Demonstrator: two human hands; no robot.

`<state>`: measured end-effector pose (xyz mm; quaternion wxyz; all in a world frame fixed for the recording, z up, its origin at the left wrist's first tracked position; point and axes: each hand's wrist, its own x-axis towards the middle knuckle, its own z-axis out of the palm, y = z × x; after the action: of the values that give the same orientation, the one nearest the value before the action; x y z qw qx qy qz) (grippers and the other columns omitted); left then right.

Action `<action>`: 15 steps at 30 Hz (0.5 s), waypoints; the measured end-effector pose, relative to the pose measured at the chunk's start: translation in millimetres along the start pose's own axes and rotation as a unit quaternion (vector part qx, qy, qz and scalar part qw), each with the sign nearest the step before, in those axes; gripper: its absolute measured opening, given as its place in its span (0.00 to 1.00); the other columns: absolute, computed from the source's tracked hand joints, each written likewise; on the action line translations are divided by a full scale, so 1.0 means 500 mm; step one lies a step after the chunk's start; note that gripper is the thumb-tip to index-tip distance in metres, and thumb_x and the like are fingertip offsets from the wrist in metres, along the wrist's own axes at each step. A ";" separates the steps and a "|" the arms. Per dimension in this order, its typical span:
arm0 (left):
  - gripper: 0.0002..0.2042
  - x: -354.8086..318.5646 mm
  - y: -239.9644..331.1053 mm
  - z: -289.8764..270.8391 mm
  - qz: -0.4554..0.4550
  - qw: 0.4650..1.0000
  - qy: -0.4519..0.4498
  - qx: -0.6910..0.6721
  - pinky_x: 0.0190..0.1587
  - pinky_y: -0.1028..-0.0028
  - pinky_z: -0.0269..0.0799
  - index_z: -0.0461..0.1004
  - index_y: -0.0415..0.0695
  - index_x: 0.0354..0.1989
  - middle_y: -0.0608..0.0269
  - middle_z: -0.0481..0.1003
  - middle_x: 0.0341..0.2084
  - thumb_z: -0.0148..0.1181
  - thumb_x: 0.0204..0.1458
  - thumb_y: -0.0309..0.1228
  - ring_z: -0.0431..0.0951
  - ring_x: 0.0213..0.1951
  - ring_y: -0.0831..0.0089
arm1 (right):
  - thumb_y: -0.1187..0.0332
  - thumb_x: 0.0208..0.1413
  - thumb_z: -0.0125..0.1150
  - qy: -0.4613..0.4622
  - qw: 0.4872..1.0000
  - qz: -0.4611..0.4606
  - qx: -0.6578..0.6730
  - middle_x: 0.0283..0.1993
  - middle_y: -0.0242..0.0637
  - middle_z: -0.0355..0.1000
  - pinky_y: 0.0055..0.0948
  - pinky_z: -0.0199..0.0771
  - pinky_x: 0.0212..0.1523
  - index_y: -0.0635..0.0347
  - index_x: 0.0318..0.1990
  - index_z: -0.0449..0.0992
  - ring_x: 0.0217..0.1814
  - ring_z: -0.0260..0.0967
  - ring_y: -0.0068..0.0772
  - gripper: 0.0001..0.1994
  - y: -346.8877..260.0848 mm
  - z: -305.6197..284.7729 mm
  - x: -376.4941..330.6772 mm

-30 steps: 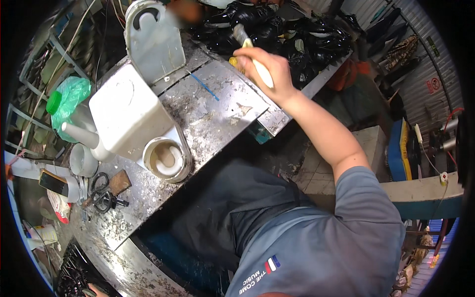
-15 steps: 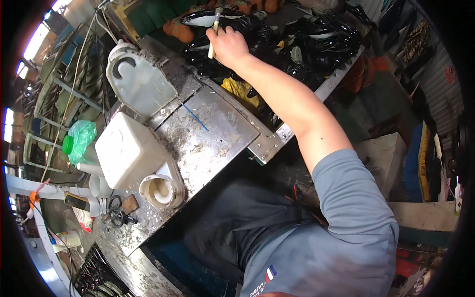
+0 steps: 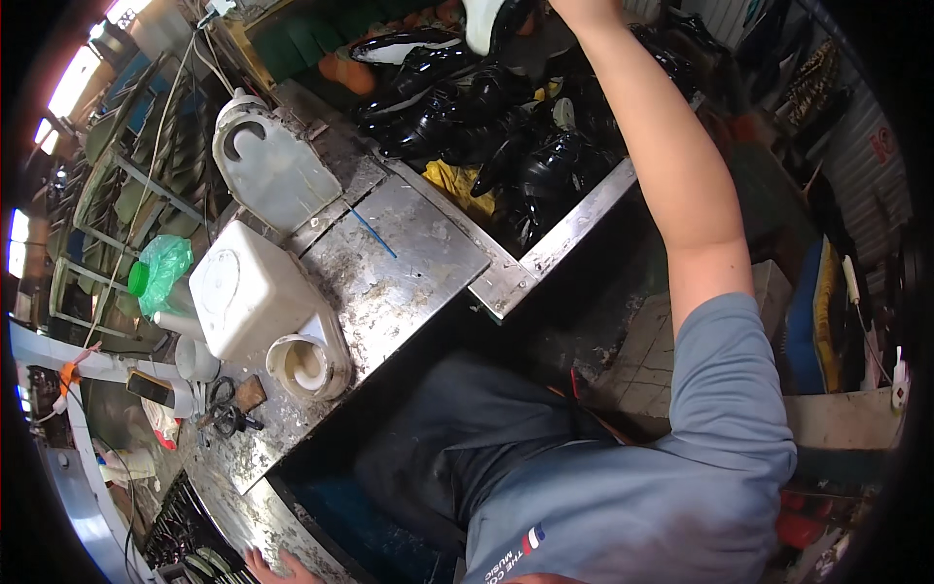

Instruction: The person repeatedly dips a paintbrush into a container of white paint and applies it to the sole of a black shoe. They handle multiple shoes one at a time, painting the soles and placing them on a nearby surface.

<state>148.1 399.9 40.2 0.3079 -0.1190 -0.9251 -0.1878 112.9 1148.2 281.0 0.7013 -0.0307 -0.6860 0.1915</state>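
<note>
Right hand (image 3: 587,8), cropped (grip not discernible), beside black-and-white piece (image 3: 482,24).
Left hand (image 3: 280,568): fingers spread, near edge of workbench (image 3: 404,282).

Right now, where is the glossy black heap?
In the head view, the glossy black heap lies upper middle, mostly right of centre, beside the yellow sheet and beyond the metal bench; the right forearm hides part.
</note>
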 end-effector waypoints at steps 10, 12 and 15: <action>0.47 0.067 0.344 0.085 -0.016 0.739 -0.327 -0.589 0.70 0.58 0.58 0.57 0.36 0.71 0.49 0.66 0.66 0.76 0.46 0.46 0.67 0.67 0.56 | 0.66 0.63 0.65 -0.316 0.694 0.256 0.595 0.54 0.35 0.71 0.36 0.61 0.65 0.59 0.58 0.68 0.64 0.62 0.31 0.20 -0.405 -0.008 -0.334; 0.51 0.055 0.380 0.083 -0.077 0.572 -0.424 -0.699 0.70 0.56 0.58 0.53 0.37 0.73 0.47 0.64 0.67 0.80 0.42 0.39 0.66 0.68 0.55 | 0.68 0.65 0.62 -0.370 0.548 0.311 0.683 0.58 0.38 0.70 0.34 0.58 0.68 0.59 0.64 0.54 0.65 0.61 0.27 0.26 -0.499 0.001 -0.419; 0.53 0.025 0.389 0.108 -0.109 0.368 -0.524 -0.760 0.68 0.54 0.62 0.53 0.36 0.73 0.44 0.66 0.65 0.82 0.40 0.34 0.67 0.67 0.52 | 0.69 0.64 0.63 -0.392 0.472 0.365 0.700 0.59 0.41 0.71 0.33 0.62 0.66 0.61 0.63 0.54 0.62 0.64 0.27 0.26 -0.554 0.006 -0.501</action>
<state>175.1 599.1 61.4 -0.4821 -0.2757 -0.3720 -0.7438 176.2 813.5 127.8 0.0137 0.3015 -0.4532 0.8388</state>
